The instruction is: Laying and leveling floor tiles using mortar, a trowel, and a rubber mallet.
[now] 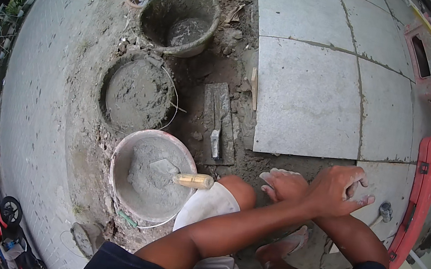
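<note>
Grey tile [311,102]: lying flat on the ground, straight ahead of both hands, near edge running roughly crosswise; looking close to square, so no clear long axis showing.
Nearer hand: left hand [339,188] appearing nearer, sitting just short of the tile's near right corner; height above ground not tellable.
Left hand state: fingers loosely curling, thumb standing apart, a gap showing between; holding nothing visible.
Right hand [285,185] state: fingers spreading partway, pale grey smears showing on them; holding nothing visible, part hiding behind the left forearm; pointing left, short of the tile's near edge.
Arms: crossing, left forearm lying over the right; whether they are touching, cannot tell.
Trowel [186,178]: resting in the pale bucket [115,163], wooden handle jutting over the rim toward the right hand, blade sitting on wet mortar [149,197].
Plank [211,106]: lying lengthwise between buckets and tile, a metal-bladed tool [215,144] resting on its near end.
Mortar bucket [105,100]: standing beyond the pale bucket, wire handle leaning over its side.
Mallet [384,211]: lying right of the left hand, dark head facing away.
Red case [423,195]: standing farther right, running lengthwise.
</note>
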### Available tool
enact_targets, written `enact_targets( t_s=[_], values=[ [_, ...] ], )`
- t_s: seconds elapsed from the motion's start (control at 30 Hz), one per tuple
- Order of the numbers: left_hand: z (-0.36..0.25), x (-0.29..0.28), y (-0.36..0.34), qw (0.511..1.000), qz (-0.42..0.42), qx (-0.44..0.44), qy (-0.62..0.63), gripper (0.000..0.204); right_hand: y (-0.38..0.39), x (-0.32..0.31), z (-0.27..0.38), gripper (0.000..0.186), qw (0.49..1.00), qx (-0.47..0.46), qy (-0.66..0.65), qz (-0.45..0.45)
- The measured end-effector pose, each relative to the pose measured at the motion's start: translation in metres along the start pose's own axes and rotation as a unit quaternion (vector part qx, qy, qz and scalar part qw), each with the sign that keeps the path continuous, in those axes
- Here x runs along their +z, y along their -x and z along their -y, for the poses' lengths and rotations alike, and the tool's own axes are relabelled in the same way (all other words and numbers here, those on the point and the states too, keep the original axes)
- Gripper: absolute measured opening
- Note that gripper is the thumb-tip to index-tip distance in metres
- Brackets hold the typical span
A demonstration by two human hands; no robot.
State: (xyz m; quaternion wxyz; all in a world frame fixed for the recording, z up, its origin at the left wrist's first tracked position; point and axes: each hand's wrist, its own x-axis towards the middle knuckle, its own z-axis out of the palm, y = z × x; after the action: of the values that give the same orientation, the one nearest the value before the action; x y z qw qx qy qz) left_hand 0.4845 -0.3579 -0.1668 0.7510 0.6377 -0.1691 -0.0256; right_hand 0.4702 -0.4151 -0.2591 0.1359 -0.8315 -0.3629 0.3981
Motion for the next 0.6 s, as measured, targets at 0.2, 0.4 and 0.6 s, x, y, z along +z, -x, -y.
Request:
enact_targets(
  t_s=[0.2,0.4,0.6],
  values=[
    [-0.02,-0.05,-0.016,0.99,-0.127,0.03,0.059,0.027,-0.187,0.017,0.062,0.065,0.978,0.123,-0.138,-0.093],
    [-0.017,-0.073,-0.019,0.979,-0.176,-0.062,0.086,0.027,-0.216,0.042,0.046,0.068,0.965,0.19,-0.143,-0.109],
    [-0.02,-0.057,-0.02,0.965,-0.214,0.134,0.065,0.021,-0.166,0.011,0.042,0.043,0.864,0.086,-0.403,-0.288]
  ],
)
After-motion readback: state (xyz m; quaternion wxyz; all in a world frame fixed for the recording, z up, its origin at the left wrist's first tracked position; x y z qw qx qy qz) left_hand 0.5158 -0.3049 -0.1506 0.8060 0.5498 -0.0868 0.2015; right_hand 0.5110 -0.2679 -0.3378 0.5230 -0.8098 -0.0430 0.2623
